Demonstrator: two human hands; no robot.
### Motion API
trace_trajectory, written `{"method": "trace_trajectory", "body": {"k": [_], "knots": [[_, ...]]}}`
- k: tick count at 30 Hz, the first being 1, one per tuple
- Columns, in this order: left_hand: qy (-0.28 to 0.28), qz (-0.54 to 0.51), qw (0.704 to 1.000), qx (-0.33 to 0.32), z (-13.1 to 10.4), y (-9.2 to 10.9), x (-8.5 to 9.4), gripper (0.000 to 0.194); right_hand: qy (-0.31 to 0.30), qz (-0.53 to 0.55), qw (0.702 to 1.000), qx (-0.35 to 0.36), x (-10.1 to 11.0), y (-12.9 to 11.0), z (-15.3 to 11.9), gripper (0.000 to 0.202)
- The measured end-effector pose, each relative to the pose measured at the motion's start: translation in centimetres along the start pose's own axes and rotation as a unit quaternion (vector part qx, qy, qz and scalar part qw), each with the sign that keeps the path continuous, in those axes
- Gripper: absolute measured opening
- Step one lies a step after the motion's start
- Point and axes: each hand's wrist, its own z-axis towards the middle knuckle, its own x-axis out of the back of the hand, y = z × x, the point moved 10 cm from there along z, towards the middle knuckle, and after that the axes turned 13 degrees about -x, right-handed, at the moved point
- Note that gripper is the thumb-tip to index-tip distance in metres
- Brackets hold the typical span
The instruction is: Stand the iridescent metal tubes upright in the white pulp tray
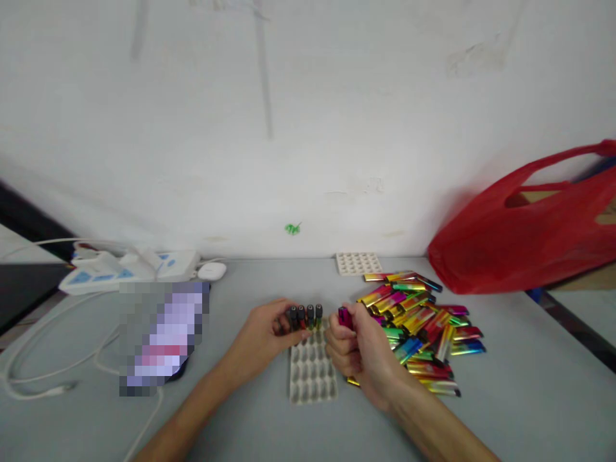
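Several slim lighters (310, 314) with black tops stand upright in a row at the far end of a pale slotted tray (312, 371). My left hand (273, 327) is closed around the left end of this row, thumb in front and fingers behind. To the right of the tray, my right hand (359, 346) is curled into a fist around a magenta lighter (343, 316), with only its upper end showing. The nearer slots of the tray hold nothing. Beyond my right hand, shiny multicoloured lighters (421, 321) lie in a loose pile.
A second pale tray (359, 263) lies by the wall. The red bag (520, 237) stands at the back right. On the left are a white power strip (129, 269), a small white case (212, 271), a blurred-out phone (168, 340) and white cables (43, 382).
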Motion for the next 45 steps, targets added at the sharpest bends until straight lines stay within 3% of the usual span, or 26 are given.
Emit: {"method": "trace_trajectory", "body": {"k": [8,16,26,31,34,36,38,45], "knots": [[0.003,-0.004,1.0,-0.002,0.0,0.2,0.1,0.041,0.008,0.003,1.0,0.002,0.0,-0.1,-0.1,0.055],[0.001,0.002,1.0,0.002,0.0,0.7,0.1,0.038,-0.028,0.031,0.999,-0.002,-0.1,0.1,0.2,0.065],[0.001,0.002,1.0,0.0,0.0,0.3,0.0,0.036,0.009,-0.007,1.0,0.006,-0.1,-0.1,-0.3,0.053],[-0.005,0.01,1.0,-0.005,0.0,0.6,0.1,0.038,-0.011,0.004,1.0,-0.007,-0.2,0.2,0.1,0.062],[-0.006,0.015,1.0,-0.003,0.0,0.7,0.2,0.038,0.049,-0.037,0.997,0.05,0.7,-0.9,-0.2,0.063],[-0.009,0.017,1.0,-0.002,0.0,0.7,0.2,0.036,0.121,-0.113,0.975,0.145,1.3,-2.9,-1.4,0.058],[-0.011,0.016,1.0,-0.002,0.0,0.6,0.1,0.035,0.18,-0.206,0.935,0.225,1.2,-4.6,-2.8,0.048],[0.0,0.011,1.0,0.0,0.0,0.4,0.1,0.036,0.249,-0.397,0.817,0.335,0.2,-6.5,-4.5,0.017]]}}
